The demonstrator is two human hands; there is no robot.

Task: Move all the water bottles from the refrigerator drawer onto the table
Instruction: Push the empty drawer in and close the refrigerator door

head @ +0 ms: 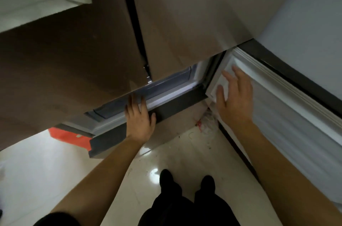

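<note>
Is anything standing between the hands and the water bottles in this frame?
Yes. The drawer is open only a crack beneath the upper doors, and no bottles show. The left hand rests on its front edge; the right hand lies flat on the opened lower door.

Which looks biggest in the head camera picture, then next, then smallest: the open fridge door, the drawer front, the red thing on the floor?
1. Open fridge door, though it's nearest the camera.
2. Dark drawer front, under the left hand.
3. Red thing, partly hidden.
</note>
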